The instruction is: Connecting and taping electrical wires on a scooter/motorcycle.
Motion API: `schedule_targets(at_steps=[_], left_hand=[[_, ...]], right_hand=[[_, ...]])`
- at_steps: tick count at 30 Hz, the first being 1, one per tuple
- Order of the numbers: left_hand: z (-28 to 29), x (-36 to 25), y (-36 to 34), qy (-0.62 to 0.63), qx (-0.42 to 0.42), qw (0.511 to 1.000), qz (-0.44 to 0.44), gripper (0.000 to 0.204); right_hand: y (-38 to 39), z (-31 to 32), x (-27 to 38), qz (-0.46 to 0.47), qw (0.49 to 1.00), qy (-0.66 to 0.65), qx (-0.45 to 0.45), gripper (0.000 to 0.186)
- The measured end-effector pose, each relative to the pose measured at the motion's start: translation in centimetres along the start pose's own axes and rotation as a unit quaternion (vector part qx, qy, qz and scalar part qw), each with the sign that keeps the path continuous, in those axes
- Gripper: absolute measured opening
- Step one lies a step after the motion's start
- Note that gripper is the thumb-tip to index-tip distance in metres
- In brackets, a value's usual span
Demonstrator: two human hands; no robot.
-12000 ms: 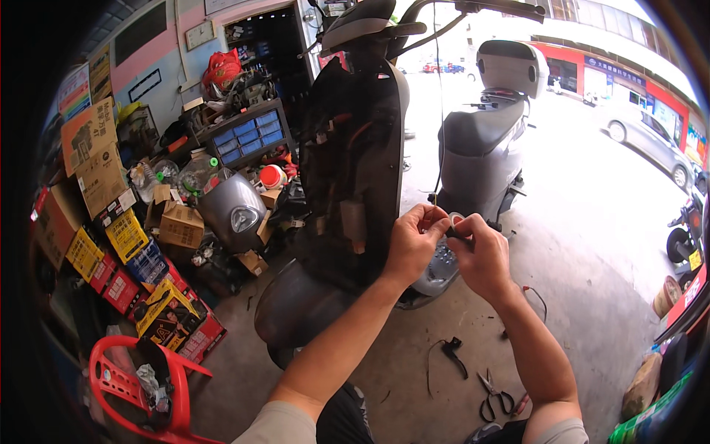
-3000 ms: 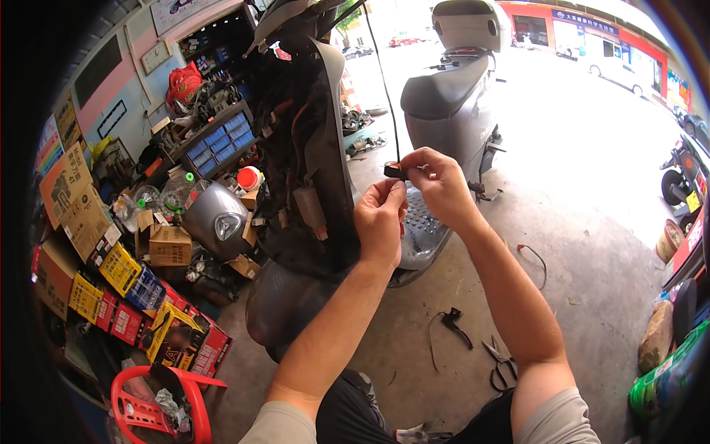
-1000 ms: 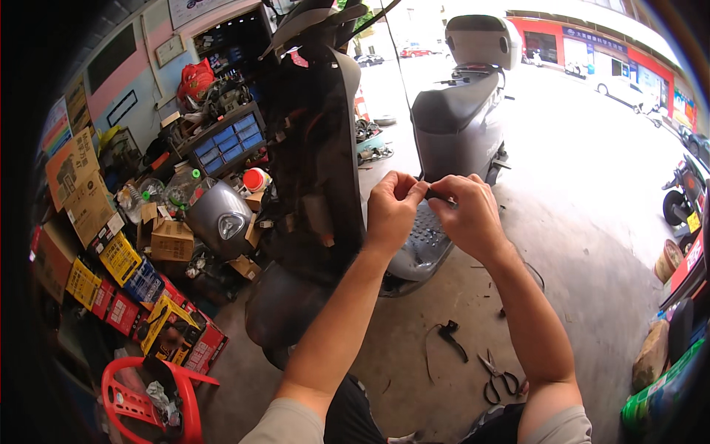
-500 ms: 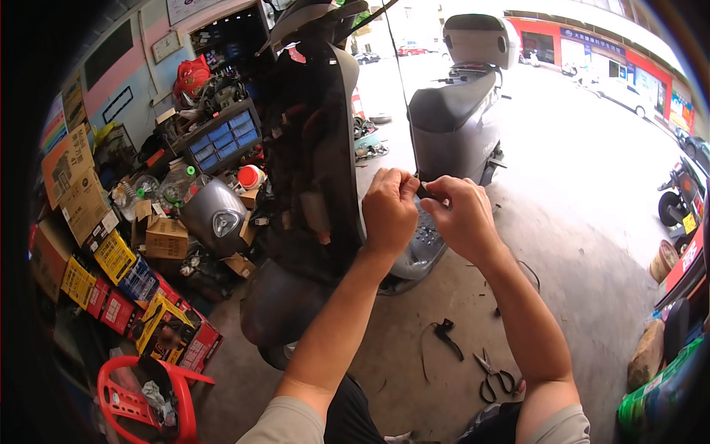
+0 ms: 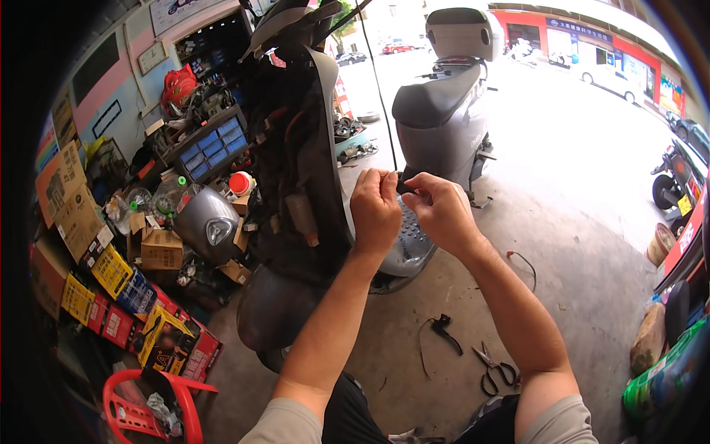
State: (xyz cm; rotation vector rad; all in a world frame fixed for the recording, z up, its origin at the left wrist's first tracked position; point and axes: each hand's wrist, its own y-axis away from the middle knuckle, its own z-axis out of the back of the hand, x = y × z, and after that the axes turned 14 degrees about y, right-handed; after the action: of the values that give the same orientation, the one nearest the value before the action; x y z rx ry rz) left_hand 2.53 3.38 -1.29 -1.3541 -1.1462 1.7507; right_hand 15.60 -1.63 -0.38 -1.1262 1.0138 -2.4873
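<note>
Scooter repair workshop — a grey plastic scooter [image 5: 296, 166] with exposed front interior; a black cabinet of small blue drawers [image 5: 213, 149].

Short, plain sleeves [image 5: 558, 424] in a pale grey-beige are worn together with black trousers [image 5: 353, 416].

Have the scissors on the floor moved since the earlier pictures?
No. Judged against the scooter's footboard, the scissors lie in the same spot, right of the black lever.
</note>
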Motion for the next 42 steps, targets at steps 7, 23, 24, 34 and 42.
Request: schedule_targets(at_steps=[7, 23, 24, 34, 42], left_hand=[[0.5, 0.0, -0.2, 0.083, 0.028, 0.991, 0.101, 0.021], [0.9, -1.2, -1.1, 0.054, 0.055, 0.988, 0.133, 0.02], [0.7, -1.1, -1.0, 0.041, 0.051, 0.991, 0.116, 0.02], [0.9, -0.7, -0.9, -0.008, 0.044, 0.998, 0.054, 0.021], [0.7, -1.0, -0.3, 0.039, 0.011, 0.986, 0.162, 0.022]], right_hand=[[0.0, 0.1, -0.3, 0.035, 0.999, 0.034, -0.003, 0.015], [-0.2, 0.8, -0.1, 0.06, 0.995, 0.085, 0.006, 0.017], [-0.3, 0.8, -0.3, 0.049, 0.997, 0.065, 0.013, 0.015], [-0.4, 0.2, -0.7, 0.032, 0.999, 0.011, 0.023, 0.018], [-0.7, 0.2, -1.3, 0.026, 0.998, 0.038, 0.032, 0.017]])
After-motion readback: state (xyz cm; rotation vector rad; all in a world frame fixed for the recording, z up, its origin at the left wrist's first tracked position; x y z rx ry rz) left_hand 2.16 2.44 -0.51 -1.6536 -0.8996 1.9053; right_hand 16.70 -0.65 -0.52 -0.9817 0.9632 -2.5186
